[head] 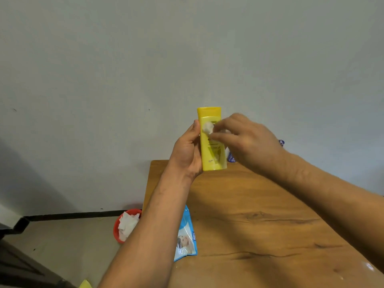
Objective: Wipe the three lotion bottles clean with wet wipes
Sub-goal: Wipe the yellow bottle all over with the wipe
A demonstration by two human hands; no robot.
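A yellow lotion bottle (212, 154) is held upright above the far end of the wooden table (259, 225), cap end up. My left hand (187, 150) grips it from the left side. My right hand (245, 140) pinches a small crumpled white wet wipe (208, 127) against the bottle's upper front. Behind my right hand, parts of a blue and white bottle (231, 157) show near the wall; most of it is hidden. A blue pack of wet wipes (187, 238) lies on the table's left edge, partly under my left forearm.
A red bin (117, 225) holding used white wipes stands on the floor left of the table. A grey wall rises close behind the table. A yellow object's corner (85, 284) shows at the bottom edge. Dark furniture fills the lower left corner.
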